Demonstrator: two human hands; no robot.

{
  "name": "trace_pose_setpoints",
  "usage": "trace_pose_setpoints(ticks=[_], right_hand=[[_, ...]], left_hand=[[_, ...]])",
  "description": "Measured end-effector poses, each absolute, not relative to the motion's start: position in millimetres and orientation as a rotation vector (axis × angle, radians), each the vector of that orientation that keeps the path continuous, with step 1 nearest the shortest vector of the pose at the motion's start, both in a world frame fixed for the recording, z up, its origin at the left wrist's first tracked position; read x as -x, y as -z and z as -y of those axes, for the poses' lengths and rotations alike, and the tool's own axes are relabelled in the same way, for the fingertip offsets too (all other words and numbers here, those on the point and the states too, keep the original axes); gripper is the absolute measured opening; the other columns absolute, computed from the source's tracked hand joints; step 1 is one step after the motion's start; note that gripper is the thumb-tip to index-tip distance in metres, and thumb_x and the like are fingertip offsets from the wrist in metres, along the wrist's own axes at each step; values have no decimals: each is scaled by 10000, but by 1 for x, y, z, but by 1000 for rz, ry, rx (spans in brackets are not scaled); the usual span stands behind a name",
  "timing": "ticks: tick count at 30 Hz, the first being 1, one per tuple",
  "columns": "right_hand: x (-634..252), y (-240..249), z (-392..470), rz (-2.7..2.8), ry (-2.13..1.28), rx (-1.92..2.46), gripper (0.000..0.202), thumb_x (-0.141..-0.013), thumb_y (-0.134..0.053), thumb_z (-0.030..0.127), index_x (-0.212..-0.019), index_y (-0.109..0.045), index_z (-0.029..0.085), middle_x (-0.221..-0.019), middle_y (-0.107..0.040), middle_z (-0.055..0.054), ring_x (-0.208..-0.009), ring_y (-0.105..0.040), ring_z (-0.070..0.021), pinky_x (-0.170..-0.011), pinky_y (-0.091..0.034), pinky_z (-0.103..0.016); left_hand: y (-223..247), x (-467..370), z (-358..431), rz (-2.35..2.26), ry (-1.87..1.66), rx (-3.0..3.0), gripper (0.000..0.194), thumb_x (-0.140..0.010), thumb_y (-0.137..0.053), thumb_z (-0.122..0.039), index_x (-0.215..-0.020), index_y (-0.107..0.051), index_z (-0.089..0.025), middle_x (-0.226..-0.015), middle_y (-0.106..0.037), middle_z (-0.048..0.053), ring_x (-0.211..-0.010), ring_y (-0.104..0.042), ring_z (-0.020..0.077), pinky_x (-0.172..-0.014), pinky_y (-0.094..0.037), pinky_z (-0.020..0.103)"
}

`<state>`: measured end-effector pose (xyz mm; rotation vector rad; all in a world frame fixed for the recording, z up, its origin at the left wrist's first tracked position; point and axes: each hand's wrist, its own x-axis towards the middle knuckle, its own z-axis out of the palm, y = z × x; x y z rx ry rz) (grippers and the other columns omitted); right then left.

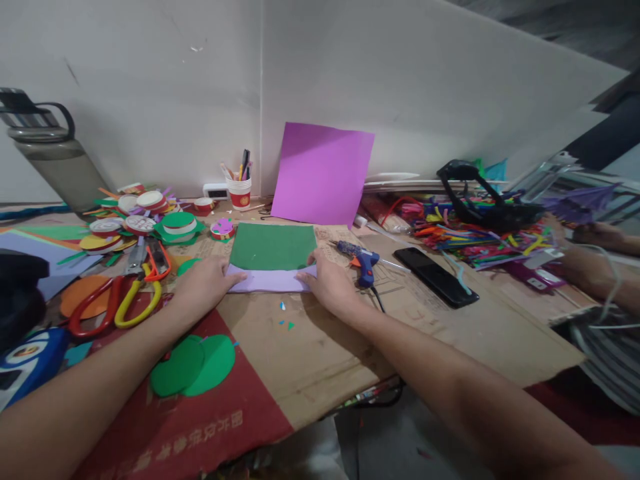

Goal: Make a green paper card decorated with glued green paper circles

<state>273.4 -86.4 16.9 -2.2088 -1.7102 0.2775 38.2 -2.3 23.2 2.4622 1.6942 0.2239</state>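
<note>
A lilac paper strip (270, 281) lies along the near edge of a green sheet (274, 247) on the cardboard. My left hand (205, 283) grips the strip's left end, thumb on top. At the right end, my right hand (330, 283) pinches the same strip between thumb and fingers. Small blue and green paper scraps (291, 325) are just in front of it. A blue glue gun (366, 265) rests to the right of my right hand.
Scissors with red and yellow handles (135, 303), green paper circles (207, 365) and a bottle (57, 160) are at the left. A purple sheet (324, 175) leans on the wall. Rightward are a phone (435, 275), pipe cleaners (450, 233) and another person's hands (580, 263).
</note>
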Motion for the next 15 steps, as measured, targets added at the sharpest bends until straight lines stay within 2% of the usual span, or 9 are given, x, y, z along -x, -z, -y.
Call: trace_pose_setpoints(ticks=[4, 10, 15], right_hand=[[-273, -16, 87, 1740, -269, 2194, 287, -870, -580, 405, -1091, -521, 232, -865, -685, -54, -807, -627, -222, -638, -320, -280], [-275, -12, 88, 1795, -228, 2149, 231, -895, -540, 401, -1058, -528, 238, -904, -674, -49, -806, -611, -208, -629, -301, -278], [-275, -11, 88, 1834, -198, 2138, 187, -911, -516, 387, -1021, -535, 238, -949, -664, -47, -827, -607, -204, -630, -299, -280]], left_hand=[[-20, -35, 0, -1657, -239, -2488, 352, -851, -458, -501, -696, -541, -196, -794, -625, 74, -728, -578, 224, -605, -365, 316], [-20, -37, 1, -1702, -192, -2587, 365, -880, -427, -510, -751, -553, -192, -978, -614, 118, -908, -593, 262, -663, -415, 323], [-22, -37, 0, -1718, -151, -2553, 414, -880, -410, -548, -713, -540, -193, -947, -611, 114, -848, -598, 258, -593, -378, 319]])
